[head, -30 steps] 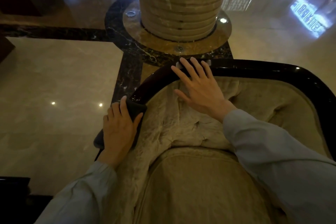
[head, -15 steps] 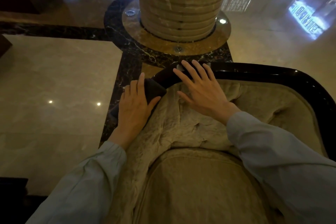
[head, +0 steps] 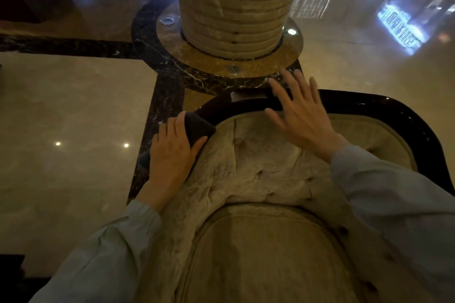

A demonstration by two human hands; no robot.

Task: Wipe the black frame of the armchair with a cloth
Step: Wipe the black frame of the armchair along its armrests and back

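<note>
My left hand (head: pixel 172 152) presses the dark cloth (head: pixel 199 128) on the black frame (head: pixel 246 106) at the back-left corner; right hand (head: pixel 302 115) is open, fingers spread on the top rail. Risk, imo: cloth slides off the glossy curve w/ too little pressure and rubs the beige upholstery (head: pixel 258 162).

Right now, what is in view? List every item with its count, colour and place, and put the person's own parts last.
glossy black armchair frame: one, black, curving around the backrest.
tufted beige upholstery: one, beige, inside the frame.
dark folded cloth: one, dark grey, on the frame's left curve.
ribbed stone column: one, cream, behind the chair.
polished marble floor: beige with dark bands.
left hand: pressing on the cloth.
right hand: open, fingers spread over the top rail.
</note>
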